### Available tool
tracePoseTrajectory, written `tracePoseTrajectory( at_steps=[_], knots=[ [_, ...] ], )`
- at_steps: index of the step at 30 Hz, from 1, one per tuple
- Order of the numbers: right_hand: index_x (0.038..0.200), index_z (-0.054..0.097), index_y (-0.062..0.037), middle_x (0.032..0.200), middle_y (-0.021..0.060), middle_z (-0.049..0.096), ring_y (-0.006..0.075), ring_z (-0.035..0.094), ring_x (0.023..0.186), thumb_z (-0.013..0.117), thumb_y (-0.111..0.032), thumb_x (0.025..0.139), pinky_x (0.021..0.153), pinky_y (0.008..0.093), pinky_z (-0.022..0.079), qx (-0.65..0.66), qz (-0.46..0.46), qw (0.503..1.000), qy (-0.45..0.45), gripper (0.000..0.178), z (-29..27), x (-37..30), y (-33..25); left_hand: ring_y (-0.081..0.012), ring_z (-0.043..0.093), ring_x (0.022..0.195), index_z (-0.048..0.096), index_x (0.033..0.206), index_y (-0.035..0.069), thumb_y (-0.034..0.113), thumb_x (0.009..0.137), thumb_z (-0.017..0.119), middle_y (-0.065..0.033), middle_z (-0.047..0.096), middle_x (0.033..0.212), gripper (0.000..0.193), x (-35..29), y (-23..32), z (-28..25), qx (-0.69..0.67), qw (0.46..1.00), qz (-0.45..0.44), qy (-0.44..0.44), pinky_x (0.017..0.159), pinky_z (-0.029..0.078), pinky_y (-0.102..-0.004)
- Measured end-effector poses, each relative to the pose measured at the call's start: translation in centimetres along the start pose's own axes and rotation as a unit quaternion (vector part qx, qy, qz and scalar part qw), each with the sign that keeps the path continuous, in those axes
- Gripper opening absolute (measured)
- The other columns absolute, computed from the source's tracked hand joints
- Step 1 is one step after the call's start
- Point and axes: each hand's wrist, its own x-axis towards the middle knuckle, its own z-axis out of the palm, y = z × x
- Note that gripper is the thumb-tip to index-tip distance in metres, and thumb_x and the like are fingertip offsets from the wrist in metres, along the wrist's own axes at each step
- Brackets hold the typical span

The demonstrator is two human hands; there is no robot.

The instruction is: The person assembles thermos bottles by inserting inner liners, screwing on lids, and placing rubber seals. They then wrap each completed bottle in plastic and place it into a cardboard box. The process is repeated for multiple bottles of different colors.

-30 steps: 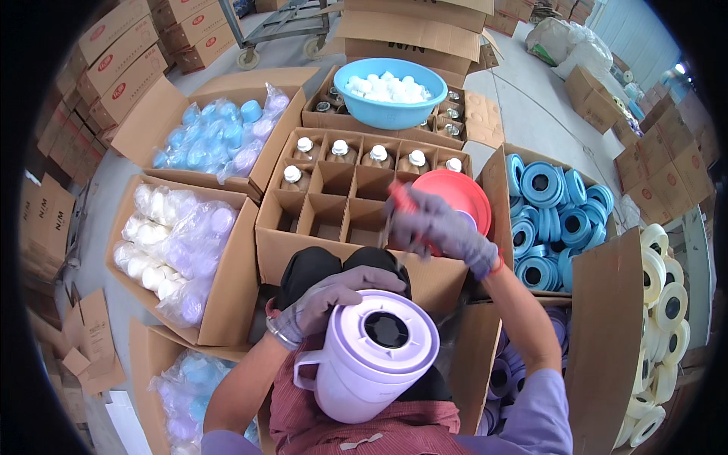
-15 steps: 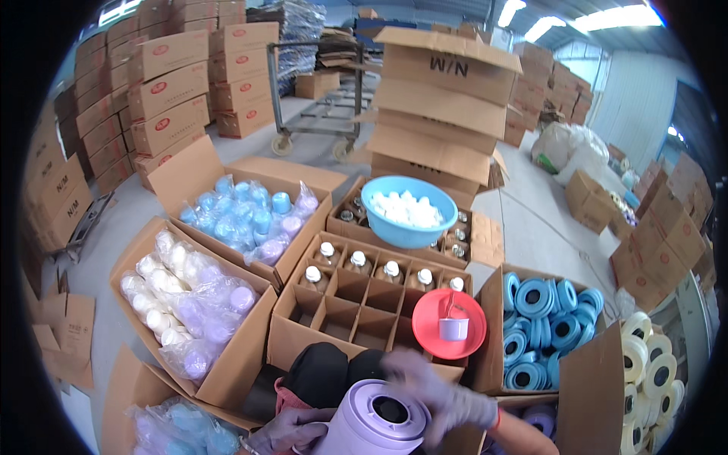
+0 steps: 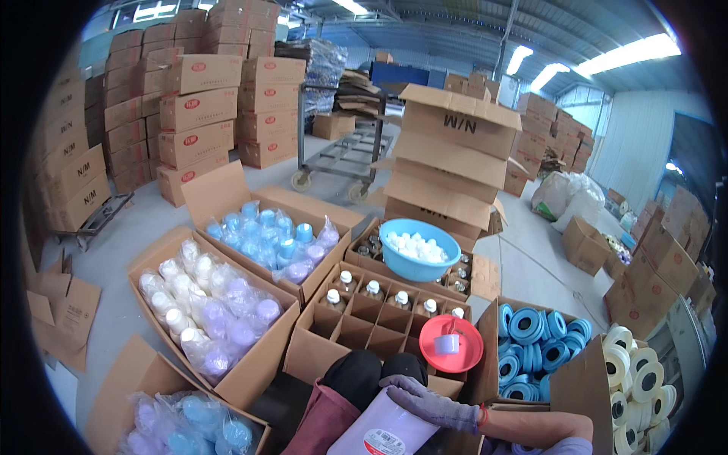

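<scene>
A light purple thermos flask body [image 3: 385, 425] lies tilted over my lap at the lower edge, its side with a round red-and-white label turned up. My right hand [image 3: 436, 403], in a grey glove, is closed over its far end, covering the opening there. My left hand is out of view. Just beyond my knees stands a divided carton [image 3: 322, 365] with several white-capped bottles [image 3: 373, 289] in its back cells; some front cells hold nothing. On its right corner sits a red dish [image 3: 470, 356] with a small purple cup [image 3: 447, 344] in it.
A blue basin [image 3: 421, 269] of white caps rests on another bottle carton. At left are cartons of bagged white and purple cups [image 3: 241, 311] and blue cups [image 3: 265, 227]. Blue rings [image 3: 525, 324] fill a carton at right, beside cream rings [image 3: 647, 379]. Stacked cartons [image 3: 199, 106] and a trolley [image 3: 341, 152] stand behind.
The flask body has tipped, so its side shows instead of its end with the dark round opening. My right hand has settled on its far end. My left hand has left view. The view has shifted.
</scene>
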Motion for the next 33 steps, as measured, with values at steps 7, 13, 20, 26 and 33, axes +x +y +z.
tracePoseTrajectory(
  at_steps=[7, 13, 20, 26, 33],
  knots=[
    [0.152, 0.036, -0.0171, 0.159, 0.0223, 0.021, 0.0451, 0.020, 0.146, 0.051, -0.057, 0.094, 0.117, 0.0596, 0.016, -0.230, -0.431, 0.870, -0.072, 0.072, -0.7, 0.0, 0.7, -0.0034, 0.052, 0.067, 0.045, 0.146, 0.005, 0.031, 0.102, 0.056, 0.0026, 0.061, 0.090, 0.053, -1.4, 5.3, -2.2, -0.001, 0.999, -0.037, -0.019, 0.056, 0.040, -0.0187],
    [0.142, 0.050, -0.0139, 0.152, 0.0255, 0.035, 0.0500, 0.026, 0.143, 0.055, -0.066, 0.087, 0.112, 0.0669, 0.012, -0.254, -0.455, 0.853, -0.024, 0.076, 2.3, -6.0, -1.7, -0.0034, 0.054, 0.064, 0.065, 0.128, 0.005, 0.029, 0.103, 0.055, -0.0010, 0.069, 0.092, 0.037, 0.8, 2.3, -5.8, -0.129, 0.958, -0.232, -0.106, 0.052, 0.040, -0.0184],
    [0.123, 0.053, -0.0039, 0.129, 0.0188, 0.050, 0.0391, 0.041, 0.126, 0.059, -0.039, 0.090, 0.108, 0.0484, 0.029, -0.087, -0.365, 0.927, 0.009, 0.048, 1.9, -3.0, -1.4, -0.0148, 0.067, 0.077, 0.070, 0.116, 0.006, 0.024, 0.102, 0.053, -0.0104, 0.072, 0.094, 0.029, -0.7, 1.0, -2.8, 0.107, 0.988, 0.057, 0.093, 0.069, 0.053, -0.0268],
    [0.128, 0.053, -0.0047, 0.118, 0.0094, 0.053, 0.0196, 0.050, 0.113, 0.063, -0.016, 0.091, 0.096, 0.0349, 0.040, 0.079, -0.246, 0.962, 0.083, 0.040, 2.9, -3.0, -3.3, -0.0080, 0.055, 0.056, 0.070, 0.116, 0.007, 0.030, 0.103, 0.052, -0.0012, 0.061, 0.068, 0.032, -0.5, 2.8, -5.2, 0.010, 0.978, -0.206, 0.007, 0.052, 0.045, -0.0235],
    [0.122, 0.061, -0.0048, 0.107, 0.0115, 0.059, 0.0289, 0.058, 0.103, 0.066, -0.016, 0.093, 0.089, 0.0384, 0.047, -0.181, -0.356, 0.916, 0.041, 0.032, -0.4, -3.6, -2.6, -0.0071, 0.047, 0.048, 0.069, 0.121, 0.008, 0.034, 0.102, 0.052, 0.0047, 0.051, 0.060, 0.037, 0.5, 0.0, -8.5, -0.100, 0.959, -0.257, -0.060, 0.047, 0.040, -0.0228]
  ],
)
